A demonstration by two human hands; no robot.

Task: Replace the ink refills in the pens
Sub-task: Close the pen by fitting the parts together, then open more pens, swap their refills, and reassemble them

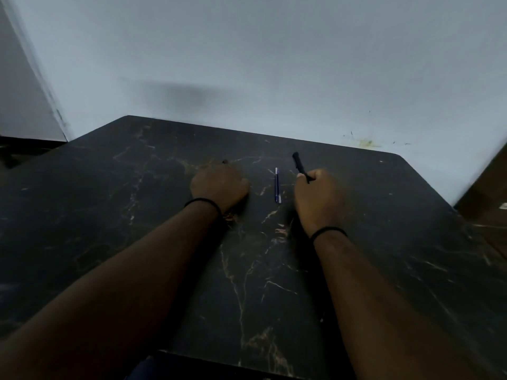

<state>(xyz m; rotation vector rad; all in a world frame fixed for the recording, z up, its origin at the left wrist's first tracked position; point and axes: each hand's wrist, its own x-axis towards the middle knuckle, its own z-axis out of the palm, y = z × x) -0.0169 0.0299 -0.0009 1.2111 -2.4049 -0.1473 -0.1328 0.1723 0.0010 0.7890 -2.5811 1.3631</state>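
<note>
My right hand [318,198] is closed around a black pen [299,164], whose upper end sticks out above my fingers, pointing away and left. Two thin blue-and-white ink refills [277,185] lie side by side on the dark marble table [137,215], between my hands. My left hand [219,186] rests on the table as a closed fist. A small dark tip [225,161] shows just beyond its knuckles; I cannot tell what it is or whether the hand holds it.
A pale wall [274,64] runs right behind the table's far edge. The table's right corner [403,157] is rounded, with brown flooring [488,193] beyond. Both wrists wear black bands.
</note>
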